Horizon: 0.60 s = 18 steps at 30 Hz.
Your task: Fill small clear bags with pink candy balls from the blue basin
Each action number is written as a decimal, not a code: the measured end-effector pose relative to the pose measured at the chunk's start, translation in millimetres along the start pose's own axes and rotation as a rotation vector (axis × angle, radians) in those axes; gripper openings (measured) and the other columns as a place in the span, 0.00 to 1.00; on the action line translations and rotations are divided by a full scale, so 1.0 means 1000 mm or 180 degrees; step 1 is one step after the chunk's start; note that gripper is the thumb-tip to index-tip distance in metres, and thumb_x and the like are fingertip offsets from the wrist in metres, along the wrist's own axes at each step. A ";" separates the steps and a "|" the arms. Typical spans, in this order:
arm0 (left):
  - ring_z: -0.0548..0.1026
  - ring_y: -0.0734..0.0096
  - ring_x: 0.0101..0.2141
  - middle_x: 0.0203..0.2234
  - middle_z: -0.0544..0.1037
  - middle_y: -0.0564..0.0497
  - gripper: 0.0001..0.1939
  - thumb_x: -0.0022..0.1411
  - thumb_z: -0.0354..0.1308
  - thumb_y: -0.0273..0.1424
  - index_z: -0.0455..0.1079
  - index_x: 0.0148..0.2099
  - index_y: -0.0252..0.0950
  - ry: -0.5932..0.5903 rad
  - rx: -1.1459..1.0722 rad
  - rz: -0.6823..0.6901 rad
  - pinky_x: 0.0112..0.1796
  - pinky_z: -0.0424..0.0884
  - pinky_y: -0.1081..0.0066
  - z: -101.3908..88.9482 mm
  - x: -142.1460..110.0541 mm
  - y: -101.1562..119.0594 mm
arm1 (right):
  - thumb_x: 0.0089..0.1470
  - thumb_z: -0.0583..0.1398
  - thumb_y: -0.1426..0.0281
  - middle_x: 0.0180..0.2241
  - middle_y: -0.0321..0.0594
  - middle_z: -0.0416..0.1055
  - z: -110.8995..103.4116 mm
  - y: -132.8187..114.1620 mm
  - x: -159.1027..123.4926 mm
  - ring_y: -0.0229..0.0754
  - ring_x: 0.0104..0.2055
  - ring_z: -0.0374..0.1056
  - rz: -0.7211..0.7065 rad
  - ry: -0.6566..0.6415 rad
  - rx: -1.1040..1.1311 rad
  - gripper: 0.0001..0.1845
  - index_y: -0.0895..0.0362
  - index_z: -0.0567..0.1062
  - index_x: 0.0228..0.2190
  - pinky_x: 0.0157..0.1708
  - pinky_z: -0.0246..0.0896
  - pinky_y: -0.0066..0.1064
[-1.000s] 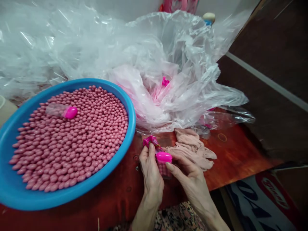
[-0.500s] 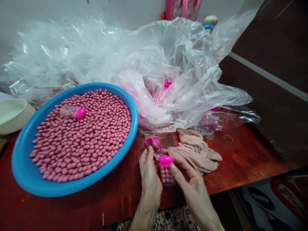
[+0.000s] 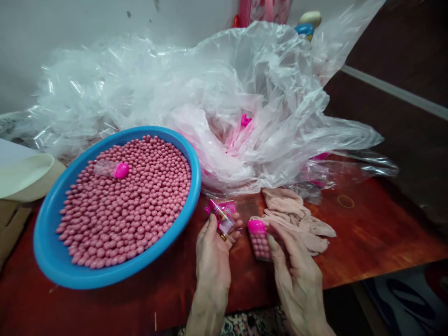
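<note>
We look down over a person's hands at a crowded bench (image 3: 371,233): the left hand (image 3: 212,261) pinches a small pink printed packet (image 3: 222,217) between thumb and curled fingers (image 3: 235,228), while the right hand (image 3: 297,280) grips a tilted clear tube (image 3: 259,246) of pink candies, its magenta cap (image 3: 256,227) pointing away from the person, with fingers (image 3: 276,231) pressed around it. We judge the tube the likeliest trouble: its smooth wall could slip from so light a hold, and a loose cap could let candies scatter and roll off the bench. The slick packet could also slide free, and a careless swing of the left wrist could knock the blue plastic basin (image 3: 87,282), heaped with pink candies (image 3: 136,200), where a capped tube (image 3: 112,169) lies. The glossy red-brown bench offers little to stop anything rolling. Tan nylon fabric (image 3: 297,217) lies just beside the right hand, below a billowing heap of clear plastic bags (image 3: 245,79). A cream bowl (image 3: 24,175) sits past the basin, and a scuffed white wall (image 3: 87,37) rises behind.
</note>
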State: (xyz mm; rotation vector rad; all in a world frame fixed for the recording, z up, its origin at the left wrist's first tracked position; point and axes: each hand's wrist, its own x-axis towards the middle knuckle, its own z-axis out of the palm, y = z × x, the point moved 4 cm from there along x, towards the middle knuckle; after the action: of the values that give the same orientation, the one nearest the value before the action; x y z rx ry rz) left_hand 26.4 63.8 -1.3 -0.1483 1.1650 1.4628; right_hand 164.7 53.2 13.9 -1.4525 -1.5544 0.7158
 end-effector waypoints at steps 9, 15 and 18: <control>0.76 0.69 0.35 0.31 0.80 0.47 0.07 0.55 0.61 0.30 0.76 0.36 0.32 -0.0571 0.0187 0.0132 0.38 0.71 0.71 0.005 -0.015 -0.003 | 0.57 0.59 0.74 0.37 0.40 0.70 0.021 -0.023 0.013 0.42 0.42 0.66 -0.0757 0.0122 0.0018 0.06 0.56 0.74 0.37 0.46 0.62 0.37; 0.76 0.72 0.31 0.28 0.80 0.48 0.07 0.51 0.65 0.29 0.77 0.34 0.33 -0.0471 0.0316 0.0250 0.37 0.71 0.72 0.003 -0.014 -0.005 | 0.57 0.59 0.72 0.37 0.40 0.71 0.021 -0.016 0.013 0.43 0.42 0.66 -0.0677 0.0040 0.0003 0.06 0.56 0.74 0.37 0.46 0.61 0.38; 0.75 0.73 0.30 0.28 0.80 0.49 0.07 0.49 0.66 0.31 0.78 0.33 0.34 -0.0526 0.0283 0.0186 0.35 0.71 0.73 0.004 -0.014 -0.007 | 0.57 0.58 0.74 0.36 0.39 0.71 0.022 -0.015 0.012 0.42 0.41 0.65 -0.0737 -0.0006 -0.0023 0.05 0.56 0.73 0.37 0.45 0.61 0.36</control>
State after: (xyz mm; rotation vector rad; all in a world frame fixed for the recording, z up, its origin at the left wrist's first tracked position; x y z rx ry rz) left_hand 37.8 55.8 6.1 0.0675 1.1048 1.4427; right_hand 139.2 65.4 19.4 -1.2508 -1.6941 0.5746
